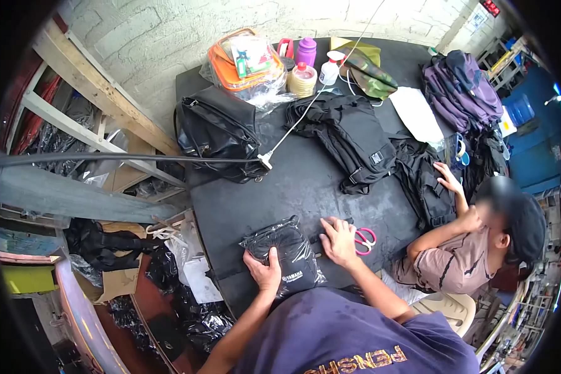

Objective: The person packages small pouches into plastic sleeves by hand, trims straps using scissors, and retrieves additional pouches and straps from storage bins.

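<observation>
- A black, roughly rectangular package wrapped in clear, glossy plastic [288,242], marked with white "YAMAHA" lettering [292,276], was laid on the black-topped table [268,199], close in front of the wearer's body.
- The package's left side was clasped by the left hand [265,268]: the thumb was pressed over the upper face, and the fingers [250,262] were curved about the side, their tips partly hidden.
- The right hand [340,242] was rested on the table just to the right of the package; its fingers were loosely spread, but whether anything was pinched beneath them could not be told.
- Scissors with pink loop handles [366,240] were placed just beyond the right hand, on the side away from the package.
- From the bulging, creased surface, the contents were judged to be soft and folded, likely fabric: light, easily squeezed and hardly fragile.
- The shiny film was judged to be slippery and thin, liable to be slid over its contents or torn if pinched by a loose corner.
- A firm hold was thought best taken broadly at both sides, with the underside supported, so that the soft middle would not be left to sag.
</observation>
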`<state>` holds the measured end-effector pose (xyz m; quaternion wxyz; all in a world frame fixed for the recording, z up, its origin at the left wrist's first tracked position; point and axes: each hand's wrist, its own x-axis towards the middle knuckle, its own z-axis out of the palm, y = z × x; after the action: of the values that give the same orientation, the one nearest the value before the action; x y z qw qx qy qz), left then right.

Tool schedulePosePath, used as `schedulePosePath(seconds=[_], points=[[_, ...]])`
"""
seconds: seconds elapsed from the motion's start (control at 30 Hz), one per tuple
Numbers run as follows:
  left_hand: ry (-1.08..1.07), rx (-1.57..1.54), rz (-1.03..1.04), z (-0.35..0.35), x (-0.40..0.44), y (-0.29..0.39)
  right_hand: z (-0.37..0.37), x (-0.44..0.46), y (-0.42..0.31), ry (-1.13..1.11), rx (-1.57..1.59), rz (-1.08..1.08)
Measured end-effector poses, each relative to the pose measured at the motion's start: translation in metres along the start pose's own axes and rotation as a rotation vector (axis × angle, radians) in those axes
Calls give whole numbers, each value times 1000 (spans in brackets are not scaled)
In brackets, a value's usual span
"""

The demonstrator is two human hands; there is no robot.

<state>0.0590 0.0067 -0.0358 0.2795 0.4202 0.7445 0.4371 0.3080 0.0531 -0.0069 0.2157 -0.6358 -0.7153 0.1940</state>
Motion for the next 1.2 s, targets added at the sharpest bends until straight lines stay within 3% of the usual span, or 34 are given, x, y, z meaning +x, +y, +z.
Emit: schedulePosePath(seconds=[0.03, 0.2, 0.3, 0.43, 0.47, 0.53, 0.57, 0.63, 0.77, 0.87, 1.0, 1.03, 1.13, 1.2], points=[[9, 16, 18, 1, 3, 0, -3, -3, 9, -18, -301, -49], [33, 38, 32, 0, 6, 3, -4, -4, 25, -219, -372, -84], [38, 18, 1, 1, 7, 6, -56, 13, 1, -699, -110, 285], [11, 14, -55, -4, 5, 16, -84, 28, -35, -864, 82, 201], [-8, 20, -73, -6, 5, 19, -79, 27, -48, -865, 79, 191], [3, 32, -82, -4, 4, 23, -58, 25, -82, -666, -36, -95], [6, 48, -93, -4, 3, 24, -40, 20, -95, -669, -35, -107], [19, 64, -105, -10, 8, 16, -4, 14, -114, -603, -376, -198], [-98, -53, -354, -46, 24, -20, 1, 6, -109, -581, -358, -125], [-231, 616, 291, -93, 9, -44, 3, 11, -104, -571, -398, -141], [-310, 847, 517, -99, 11, -55, -10, 27, -124, -507, -464, -167], [-315, 851, 513, -103, 13, -46, -10, 28, -129, -474, -482, -172], [-542, 722, 31, -113, 34, 2, 10, 30, -125, -456, -501, -151], [-594, 719, 18, -121, 38, 20, 16, 29, -124, -447, -511, -142]])
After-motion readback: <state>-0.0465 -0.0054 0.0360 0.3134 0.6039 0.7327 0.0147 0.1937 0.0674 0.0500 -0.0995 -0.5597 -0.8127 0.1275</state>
